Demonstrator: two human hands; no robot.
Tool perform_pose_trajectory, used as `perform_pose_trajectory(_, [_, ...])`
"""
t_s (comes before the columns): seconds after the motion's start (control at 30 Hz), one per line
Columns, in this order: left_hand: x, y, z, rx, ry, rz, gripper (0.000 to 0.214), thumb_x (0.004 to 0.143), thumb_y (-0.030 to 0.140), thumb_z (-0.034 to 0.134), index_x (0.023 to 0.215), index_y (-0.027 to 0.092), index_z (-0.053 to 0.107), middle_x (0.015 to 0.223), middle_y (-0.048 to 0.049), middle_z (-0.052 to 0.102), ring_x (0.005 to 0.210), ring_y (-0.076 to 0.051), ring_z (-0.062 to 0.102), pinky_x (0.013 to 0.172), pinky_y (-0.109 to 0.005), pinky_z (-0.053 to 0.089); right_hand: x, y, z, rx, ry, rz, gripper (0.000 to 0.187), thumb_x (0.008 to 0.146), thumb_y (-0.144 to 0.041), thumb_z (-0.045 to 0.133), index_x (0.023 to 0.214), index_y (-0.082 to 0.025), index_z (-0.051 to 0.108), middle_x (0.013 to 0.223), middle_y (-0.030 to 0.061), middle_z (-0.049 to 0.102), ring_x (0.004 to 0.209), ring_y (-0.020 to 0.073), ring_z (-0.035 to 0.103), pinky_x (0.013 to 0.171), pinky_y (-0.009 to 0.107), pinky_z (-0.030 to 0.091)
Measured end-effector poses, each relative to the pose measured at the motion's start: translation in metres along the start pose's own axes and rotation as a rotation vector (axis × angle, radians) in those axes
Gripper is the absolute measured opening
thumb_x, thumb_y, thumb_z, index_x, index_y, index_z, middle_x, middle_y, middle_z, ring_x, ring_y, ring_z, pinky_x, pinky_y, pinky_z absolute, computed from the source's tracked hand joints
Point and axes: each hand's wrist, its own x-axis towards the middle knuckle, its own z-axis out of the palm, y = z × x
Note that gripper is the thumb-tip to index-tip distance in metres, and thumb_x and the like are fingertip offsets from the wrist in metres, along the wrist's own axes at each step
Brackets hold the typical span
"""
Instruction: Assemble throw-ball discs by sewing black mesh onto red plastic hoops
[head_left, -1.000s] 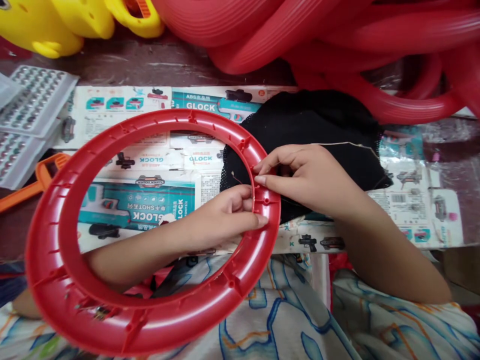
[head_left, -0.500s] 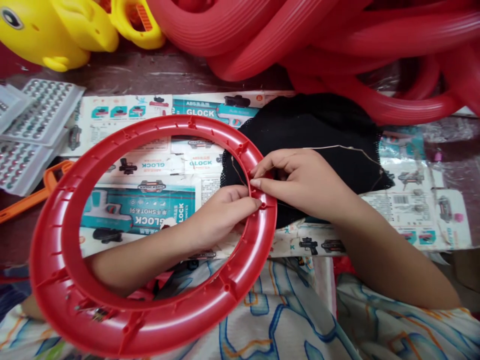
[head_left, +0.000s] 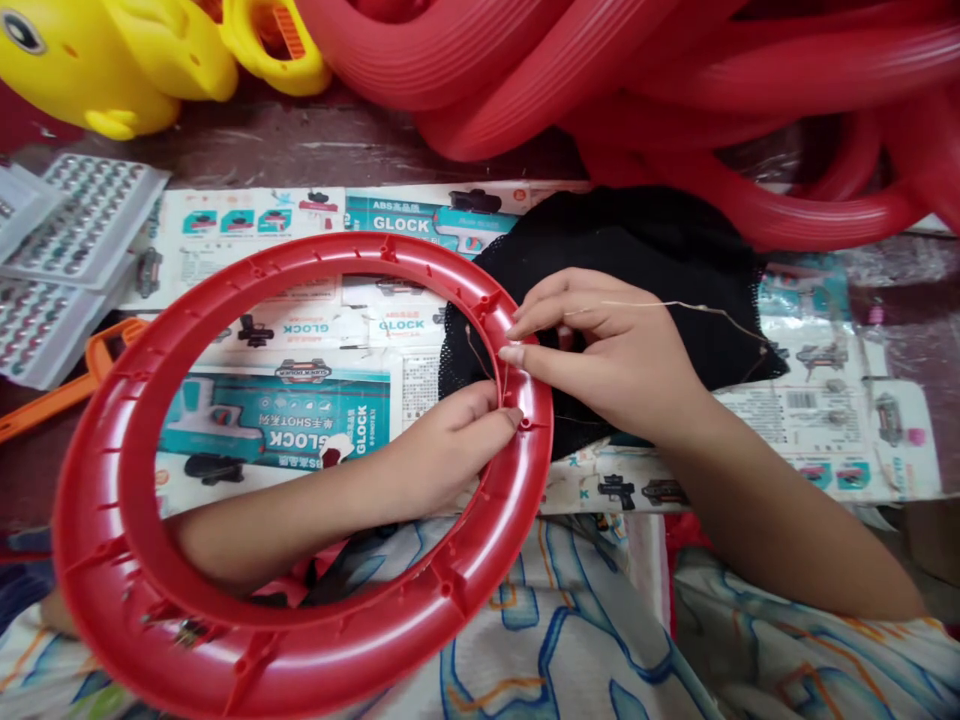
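Note:
A big red plastic ring [head_left: 187, 300] lies tilted across my lap and the printed cardboard [head_left: 300, 410]. My left hand [head_left: 450, 445] reaches through the ring from below and pinches its right rim, fingers closed on the rim and a thin thread [head_left: 675, 306]. My right hand [head_left: 607, 350] sits just right of that rim, fingers pinched on the thread, which runs off to the right over black mesh netting [head_left: 645, 250]. The netting lies behind the ring's right edge, partly under my right hand.
Several more red rings [head_left: 675, 90] are piled at the back. Yellow plastic toy parts [head_left: 112, 60] sit back left. Clear blister trays of small round pieces [head_left: 67, 230] and an orange tool [head_left: 67, 380] lie at the left. My patterned clothing [head_left: 570, 630] fills the bottom.
My right hand has lifted slightly and drawn the thread up and taut to the right. The left hand stays pinched at the ring's right rim. The ring has barely shifted.

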Motion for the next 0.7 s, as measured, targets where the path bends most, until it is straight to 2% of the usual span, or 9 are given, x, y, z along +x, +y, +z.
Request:
perform_pose_trajectory(0.13, [-0.004, 0.000, 0.005, -0.113, -0.046, -0.099, 0.011, 0.084, 0.028, 0.055, 0.086, 0.019, 0.049, 0.067, 0.0027, 0.062, 0.055, -0.009, 0.059, 0.054, -0.019, 0.049, 0.002, 0.001, 0.001, -0.013, -0.033, -0.019, 0.004, 0.080, -0.017, 0.071, 0.081, -0.017, 0.075, 0.087, 0.0015, 0.074, 0.080, 0.0134, 0.066, 0.076, 0.028, 0.050])
perform_pose_trajectory(0.2, [-0.005, 0.002, 0.007, -0.179, -0.092, -0.163, 0.012, 0.085, 0.029, 0.054, 0.090, 0.020, 0.046, 0.069, 0.0014, 0.065, 0.057, -0.013, 0.064, 0.057, -0.025, 0.054, 0.003, 0.002, 0.001, -0.033, -0.027, 0.020, 0.005, 0.081, -0.017, 0.070, 0.081, -0.017, 0.075, 0.085, 0.0013, 0.074, 0.077, 0.0138, 0.066, 0.074, 0.029, 0.050])
perform_pose_trajectory(0.27, [-0.006, 0.005, 0.008, -0.174, -0.105, -0.182, 0.011, 0.085, 0.029, 0.053, 0.088, 0.021, 0.045, 0.067, 0.0011, 0.065, 0.056, -0.015, 0.065, 0.054, -0.026, 0.054, 0.004, 0.002, 0.002, -0.050, -0.029, 0.044, 0.006, 0.081, -0.018, 0.070, 0.081, -0.016, 0.076, 0.082, 0.0015, 0.075, 0.073, 0.0137, 0.066, 0.071, 0.029, 0.050])
perform_pose_trajectory(0.43, [-0.007, 0.006, 0.009, -0.005, -0.044, -0.089, 0.007, 0.085, 0.023, 0.047, 0.079, 0.020, 0.045, 0.063, 0.0011, 0.063, 0.051, -0.011, 0.058, 0.047, -0.019, 0.045, 0.005, 0.002, 0.004, -0.100, -0.044, 0.047, 0.007, 0.080, -0.017, 0.070, 0.079, -0.016, 0.077, 0.080, 0.0006, 0.075, 0.074, 0.0142, 0.066, 0.073, 0.031, 0.049])
perform_pose_trajectory(0.6, [-0.006, 0.000, 0.006, 0.130, -0.043, -0.058, 0.009, 0.089, 0.026, 0.042, 0.084, 0.020, 0.047, 0.067, 0.0012, 0.062, 0.055, -0.013, 0.059, 0.051, -0.022, 0.047, 0.006, 0.002, 0.007, -0.126, -0.065, 0.065, 0.008, 0.080, -0.019, 0.070, 0.075, -0.018, 0.076, 0.080, -0.0006, 0.075, 0.075, 0.0142, 0.066, 0.075, 0.032, 0.048])
perform_pose_trajectory(0.7, [-0.006, -0.004, 0.004, 0.214, -0.036, 0.009, 0.011, 0.090, 0.028, 0.041, 0.085, 0.020, 0.047, 0.070, 0.0017, 0.062, 0.058, -0.013, 0.058, 0.053, -0.023, 0.046, 0.008, 0.001, 0.008, -0.133, -0.071, 0.095, 0.008, 0.079, -0.017, 0.070, 0.073, -0.018, 0.074, 0.079, -0.0012, 0.074, 0.072, 0.0130, 0.065, 0.079, 0.033, 0.047])
